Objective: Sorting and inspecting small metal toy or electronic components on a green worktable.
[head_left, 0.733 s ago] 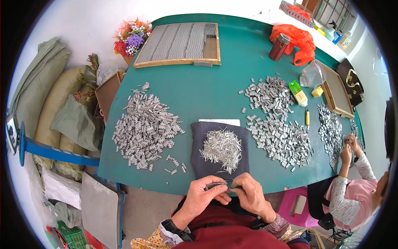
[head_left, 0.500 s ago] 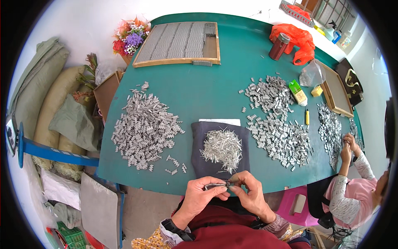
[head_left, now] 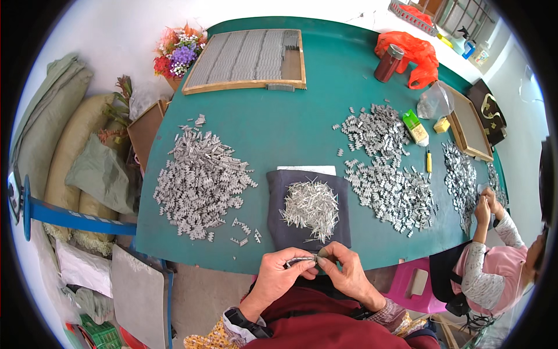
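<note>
At the near edge of the green table, my left hand [head_left: 282, 277] is closed around a small dark strip of metal [head_left: 299, 260], mostly covered by the fingers. My right hand [head_left: 344, 269] pinches at the strip's right end; whether it also holds a pin is too small to tell. Just beyond my hands, a heap of thin silvery pins [head_left: 311, 209] lies on a dark folded cloth [head_left: 277, 230]. To the left spreads a large pile of small grey toothed metal pieces [head_left: 200, 183], with several loose ones beside it. Similar grey pieces [head_left: 389, 189] are piled on the right.
A wooden-framed tray [head_left: 244, 61] with rows of grey parts lies at the back. Far right stand a dark red flask [head_left: 388, 63], a red plastic bag [head_left: 421, 58], a yellow-handled tool [head_left: 429, 161] and another wooden tray [head_left: 468, 125]. A co-worker's hands [head_left: 488, 203] work there.
My hands stay together at nearly the same spot, with the right fingers shifted slightly at the strip's end. The whole view has moved a little.
</note>
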Available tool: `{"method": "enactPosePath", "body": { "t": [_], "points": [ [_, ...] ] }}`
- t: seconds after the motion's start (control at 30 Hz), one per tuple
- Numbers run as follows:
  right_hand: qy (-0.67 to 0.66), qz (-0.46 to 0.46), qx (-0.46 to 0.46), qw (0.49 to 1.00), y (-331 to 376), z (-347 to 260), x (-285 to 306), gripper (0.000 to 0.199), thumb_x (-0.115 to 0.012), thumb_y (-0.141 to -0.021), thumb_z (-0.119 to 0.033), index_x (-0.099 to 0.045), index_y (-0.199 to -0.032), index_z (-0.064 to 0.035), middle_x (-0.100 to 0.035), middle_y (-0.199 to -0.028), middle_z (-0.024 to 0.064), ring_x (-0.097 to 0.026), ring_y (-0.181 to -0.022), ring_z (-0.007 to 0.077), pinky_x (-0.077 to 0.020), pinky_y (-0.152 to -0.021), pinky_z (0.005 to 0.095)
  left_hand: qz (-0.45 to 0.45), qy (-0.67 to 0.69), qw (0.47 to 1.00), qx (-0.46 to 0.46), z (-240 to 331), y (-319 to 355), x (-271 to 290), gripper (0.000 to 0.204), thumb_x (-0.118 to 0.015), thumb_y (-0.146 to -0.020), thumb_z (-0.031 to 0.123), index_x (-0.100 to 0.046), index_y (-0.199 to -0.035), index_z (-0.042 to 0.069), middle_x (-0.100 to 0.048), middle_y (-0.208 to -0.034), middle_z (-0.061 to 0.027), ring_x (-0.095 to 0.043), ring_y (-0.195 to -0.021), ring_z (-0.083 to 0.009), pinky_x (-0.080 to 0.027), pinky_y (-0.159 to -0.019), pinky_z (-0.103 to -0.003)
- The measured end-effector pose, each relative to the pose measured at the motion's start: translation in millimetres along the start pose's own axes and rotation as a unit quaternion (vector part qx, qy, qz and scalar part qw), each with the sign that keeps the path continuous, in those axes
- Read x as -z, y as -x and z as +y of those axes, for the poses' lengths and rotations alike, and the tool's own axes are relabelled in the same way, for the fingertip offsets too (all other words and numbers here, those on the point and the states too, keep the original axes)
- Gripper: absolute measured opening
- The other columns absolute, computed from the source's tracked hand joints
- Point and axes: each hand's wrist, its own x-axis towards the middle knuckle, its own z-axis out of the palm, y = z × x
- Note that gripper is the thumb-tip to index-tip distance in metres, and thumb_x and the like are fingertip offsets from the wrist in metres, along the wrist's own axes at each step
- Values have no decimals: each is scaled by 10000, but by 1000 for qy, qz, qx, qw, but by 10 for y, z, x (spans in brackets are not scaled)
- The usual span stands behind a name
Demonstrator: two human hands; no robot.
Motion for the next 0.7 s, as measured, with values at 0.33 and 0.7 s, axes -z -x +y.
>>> {"method": "enactPosePath", "body": {
  "t": [0.33, 0.7],
  "points": [
    [59, 12, 170, 984, -24, 25, 58, 82, -615, -864, 3, -556, -922, 7, -573, -849, 136, -587, -682, 270, -479, -599, 366, -9, 79, 995, 61, 25, 5, 0, 116, -639, -901, -16, -636, -979, -102, -694, -850, -192, -720, -742, -260, -619, -656, -331],
    [105, -34, 244, 964, -62, 54, 86, 125, -633, -856, -27, -581, -968, -9, -581, -866, 142, -588, -773, 343, -506, -676, 401, -27, -4, 997, 79, 124, 12, 38, 137, -618, -889, -26, -624, -989, -120, -707, -834, -190, -719, -688, -262, -592, -625, -325]
  ]
}}
